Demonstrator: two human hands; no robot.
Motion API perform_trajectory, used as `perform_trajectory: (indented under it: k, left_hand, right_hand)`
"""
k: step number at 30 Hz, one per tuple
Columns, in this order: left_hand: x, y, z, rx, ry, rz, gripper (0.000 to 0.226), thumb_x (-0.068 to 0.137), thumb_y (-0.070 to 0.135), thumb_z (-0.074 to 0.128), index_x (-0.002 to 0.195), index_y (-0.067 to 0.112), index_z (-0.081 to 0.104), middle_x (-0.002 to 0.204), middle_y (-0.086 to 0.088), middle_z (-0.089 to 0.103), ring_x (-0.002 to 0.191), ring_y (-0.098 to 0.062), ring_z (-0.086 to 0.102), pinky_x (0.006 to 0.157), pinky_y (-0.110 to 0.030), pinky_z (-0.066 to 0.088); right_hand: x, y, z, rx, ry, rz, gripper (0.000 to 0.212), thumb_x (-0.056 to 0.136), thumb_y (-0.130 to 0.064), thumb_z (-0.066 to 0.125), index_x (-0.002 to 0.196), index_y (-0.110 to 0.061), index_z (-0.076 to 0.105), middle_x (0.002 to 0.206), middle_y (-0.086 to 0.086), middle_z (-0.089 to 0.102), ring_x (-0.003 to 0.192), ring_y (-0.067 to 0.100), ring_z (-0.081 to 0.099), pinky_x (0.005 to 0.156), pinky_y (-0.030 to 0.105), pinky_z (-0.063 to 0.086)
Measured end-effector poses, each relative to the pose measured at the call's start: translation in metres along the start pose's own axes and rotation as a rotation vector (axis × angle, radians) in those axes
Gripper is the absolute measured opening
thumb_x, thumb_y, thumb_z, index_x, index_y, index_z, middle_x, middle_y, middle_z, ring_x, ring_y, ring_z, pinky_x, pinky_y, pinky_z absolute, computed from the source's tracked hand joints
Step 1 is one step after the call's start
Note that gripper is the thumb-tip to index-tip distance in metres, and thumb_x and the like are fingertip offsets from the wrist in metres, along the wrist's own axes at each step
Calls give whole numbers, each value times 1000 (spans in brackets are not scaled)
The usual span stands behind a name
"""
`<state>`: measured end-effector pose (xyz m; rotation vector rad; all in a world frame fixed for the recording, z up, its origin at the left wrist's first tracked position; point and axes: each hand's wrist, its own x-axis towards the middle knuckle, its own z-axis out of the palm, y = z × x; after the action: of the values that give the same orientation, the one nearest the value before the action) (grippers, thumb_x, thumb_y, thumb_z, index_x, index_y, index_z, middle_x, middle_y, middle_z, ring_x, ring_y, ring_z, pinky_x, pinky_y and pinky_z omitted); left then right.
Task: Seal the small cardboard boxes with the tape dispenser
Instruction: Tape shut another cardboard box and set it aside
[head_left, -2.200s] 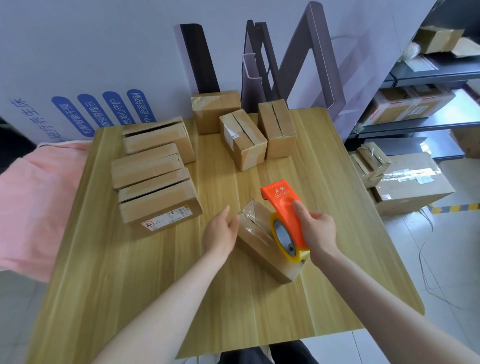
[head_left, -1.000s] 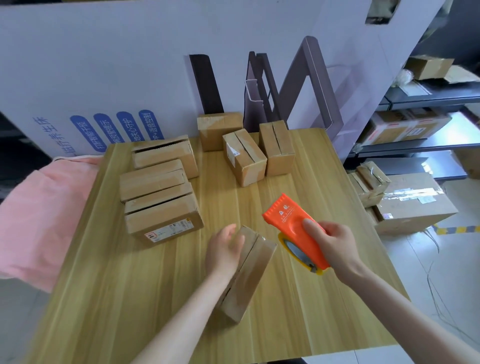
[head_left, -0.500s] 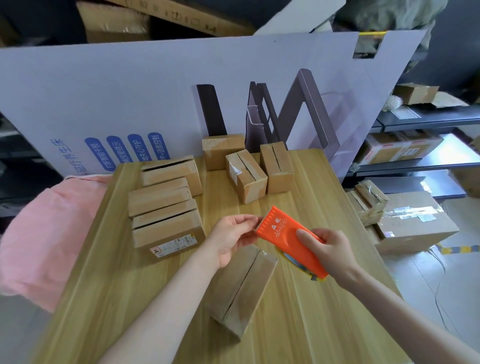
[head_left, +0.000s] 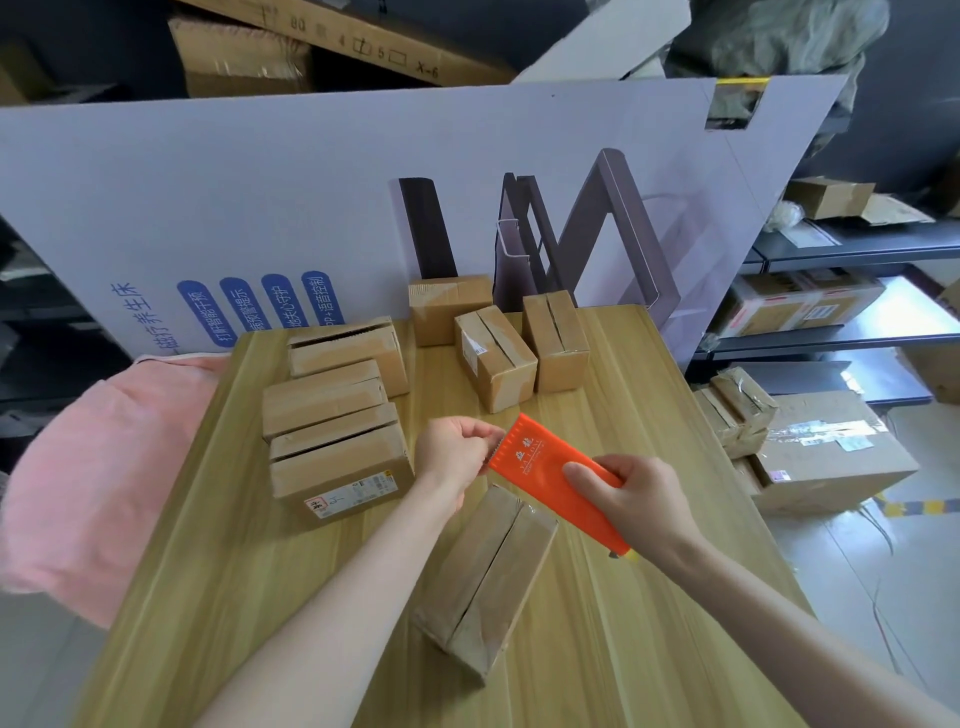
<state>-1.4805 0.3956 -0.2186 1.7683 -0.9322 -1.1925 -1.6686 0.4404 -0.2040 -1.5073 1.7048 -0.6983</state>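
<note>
My right hand (head_left: 636, 501) grips the orange tape dispenser (head_left: 543, 467), held in the air above the table. My left hand (head_left: 451, 451) pinches at the dispenser's toothed front edge, where the tape end sits; the tape itself is too thin to make out. Below both hands a small cardboard box (head_left: 485, 577) lies on the wooden table (head_left: 649, 649) with its flap seam facing up. Neither hand touches this box.
Three small boxes (head_left: 332, 415) are lined up at the left, three more (head_left: 498, 356) stand at the back. A large printed white carton (head_left: 260, 208) walls the far edge. Pink cloth (head_left: 104, 467) lies off the left side. Shelves and cartons (head_left: 826, 452) fill the right.
The box was turned so its untaped seam faces up. My left hand left it and went up to the dispenser's front edge. The dispenser lifted off the box. The camera tilted up.
</note>
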Motion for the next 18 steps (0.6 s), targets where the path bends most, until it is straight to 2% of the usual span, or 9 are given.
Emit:
perform_trajectory:
  k: [3, 6, 10, 13, 16, 18]
  left_hand:
    - [10, -2, 0, 41, 48, 12, 16, 81, -1, 67, 72, 10, 73, 69, -1, 72, 63, -13, 67, 59, -26, 54]
    - [19, -8, -5, 53, 53, -5, 14, 79, -2, 68, 71, 9, 72, 66, -4, 72, 60, -17, 67, 63, -29, 56]
    - [39, -23, -24, 66, 144, -55, 19, 78, -7, 64, 71, 9, 72, 67, -6, 72, 62, -18, 68, 59, -26, 52]
    - [48, -36, -29, 58, 181, -96, 13, 79, -4, 67, 74, 7, 72, 69, -6, 72, 63, -17, 67, 59, -25, 50]
    - [49, -50, -14, 102, 116, -101, 8, 79, 2, 72, 75, 9, 73, 67, -4, 72, 63, -16, 68, 62, -27, 55]
    - [50, -59, -2, 137, 71, -93, 10, 79, 9, 75, 71, 14, 74, 64, -1, 72, 65, -17, 69, 70, -32, 59]
  right_hand:
    - [3, -3, -2, -76, 3, 7, 33, 81, -48, 66, 74, -17, 73, 62, 5, 68, 51, 24, 66, 47, 49, 55]
    - [2, 1, -9, -148, -6, 21, 28, 82, -45, 67, 73, -19, 73, 62, 2, 68, 50, 20, 65, 48, 46, 56]
    - [0, 25, -28, -231, 1, 75, 27, 81, -44, 68, 70, -20, 72, 56, -1, 65, 49, 16, 64, 48, 43, 56]
    - [-4, 49, -40, -259, -9, 122, 24, 81, -45, 69, 72, -23, 73, 56, -3, 66, 46, 12, 63, 46, 41, 56]
    - [-5, 67, -46, -344, -15, 181, 28, 83, -48, 66, 70, -23, 70, 58, -5, 65, 49, 14, 64, 40, 29, 48]
    - [-4, 76, -45, -457, -14, 231, 37, 84, -51, 63, 65, -20, 66, 57, -5, 61, 53, 13, 62, 44, 23, 39]
